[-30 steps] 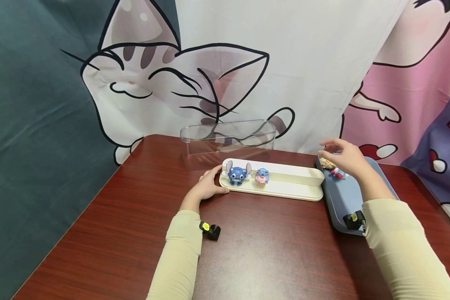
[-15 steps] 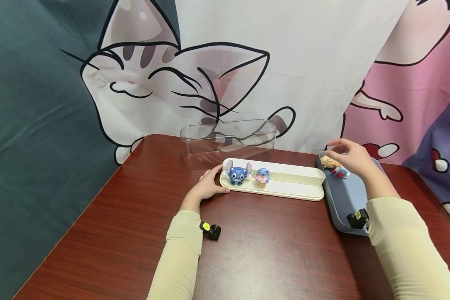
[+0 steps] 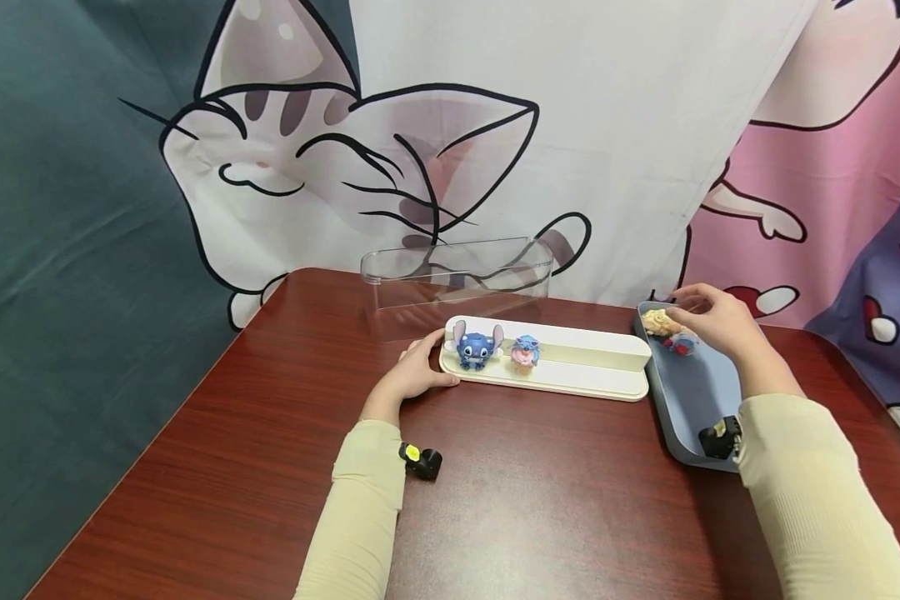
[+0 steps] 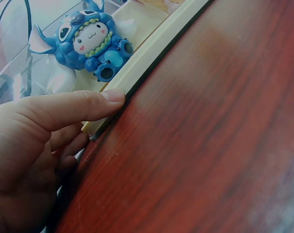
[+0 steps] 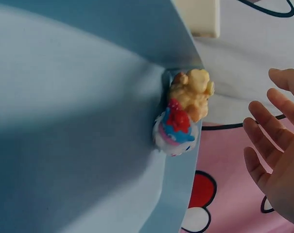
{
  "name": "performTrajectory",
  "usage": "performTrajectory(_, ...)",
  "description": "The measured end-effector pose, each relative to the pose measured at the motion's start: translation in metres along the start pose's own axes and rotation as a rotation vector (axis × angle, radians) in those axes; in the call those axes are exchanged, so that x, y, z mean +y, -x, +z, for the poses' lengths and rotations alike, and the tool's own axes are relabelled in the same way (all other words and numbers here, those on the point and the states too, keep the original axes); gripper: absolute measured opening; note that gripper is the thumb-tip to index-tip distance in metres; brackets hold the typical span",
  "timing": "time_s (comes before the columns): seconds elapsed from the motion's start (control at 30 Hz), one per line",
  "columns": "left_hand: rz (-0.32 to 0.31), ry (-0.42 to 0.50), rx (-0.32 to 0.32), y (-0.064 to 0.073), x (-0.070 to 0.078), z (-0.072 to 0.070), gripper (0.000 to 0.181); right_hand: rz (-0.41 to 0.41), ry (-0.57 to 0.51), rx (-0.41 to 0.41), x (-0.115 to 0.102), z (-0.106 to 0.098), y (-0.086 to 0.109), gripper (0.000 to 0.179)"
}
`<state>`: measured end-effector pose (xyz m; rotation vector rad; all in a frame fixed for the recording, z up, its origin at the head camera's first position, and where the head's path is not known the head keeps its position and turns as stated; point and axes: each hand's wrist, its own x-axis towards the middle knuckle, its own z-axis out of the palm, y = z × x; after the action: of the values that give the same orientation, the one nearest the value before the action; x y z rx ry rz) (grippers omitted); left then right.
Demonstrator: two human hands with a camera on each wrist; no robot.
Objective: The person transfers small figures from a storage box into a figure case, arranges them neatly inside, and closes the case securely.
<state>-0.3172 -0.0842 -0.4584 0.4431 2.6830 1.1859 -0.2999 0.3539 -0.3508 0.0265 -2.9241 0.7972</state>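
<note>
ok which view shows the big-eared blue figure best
The left wrist view: the big-eared blue figure is large there, its pale smiling face clear, though one ear runs off the top edge. The head view shows it whole but small, on the cream base. The right wrist view does not show it.

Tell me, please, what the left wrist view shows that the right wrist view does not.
Only the left wrist view shows the left hand gripping one end of the cream base, a big-eared figure, the clear cover and the table. Only the right wrist view shows the right hand, the blue tray, and inside it a tan figure and a red-topped figure. Both show part of the cream base and the printed backdrop.
</note>
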Motion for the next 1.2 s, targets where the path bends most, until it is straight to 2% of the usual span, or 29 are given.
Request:
performTrajectory(0.23,0.003,0.001,0.005,0.001,0.000,-0.001,0.090,-0.002,0.005,0.024,0.016,0.003,-0.003,0.046)
performTrajectory(0.6,0.002,0.003,0.007,0.000,0.000,0.000,0.091,0.103,0.005,-0.039,0.036,0.005,0.003,0.054)
performTrajectory(0.73,-0.006,0.003,0.007,0.000,0.000,0.000,0.091,0.111,0.017,-0.049,0.043,0.007,0.003,0.055)
performTrajectory(0.93,-0.015,0.007,0.006,0.000,-0.001,0.000,0.091,0.095,0.024,-0.110,0.050,0.008,-0.001,0.056)
performTrajectory(1.2,-0.004,0.010,0.007,0.000,-0.001,0.001,0.091,0.137,0.005,-0.211,0.053,0.009,-0.004,0.055)
